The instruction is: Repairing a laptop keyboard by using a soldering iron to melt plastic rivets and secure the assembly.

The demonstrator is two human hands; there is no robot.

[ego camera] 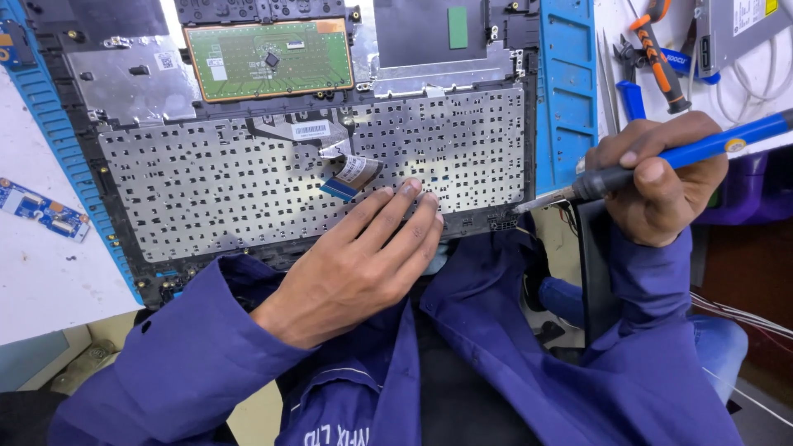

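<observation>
The right hand has its fingers wrapped around a blue-handled soldering iron, whose long axis runs left-right, tip pointing left at the near right corner of the laptop's keyboard backplate. The left hand lies flat, fingers together, holding nothing, steadying the plate's near edge. Judged: working that corner; the tip needs precise placement.

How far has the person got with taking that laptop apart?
Done: the laptop shell lies open, the metal keyboard back plate and green touchpad board bare, and a small blue board lies aside. In hand: the left hand presses the plate's lower edge while the right hand holds a blue soldering iron, tip at the corner. Left: the plate remains in the shell.
</observation>
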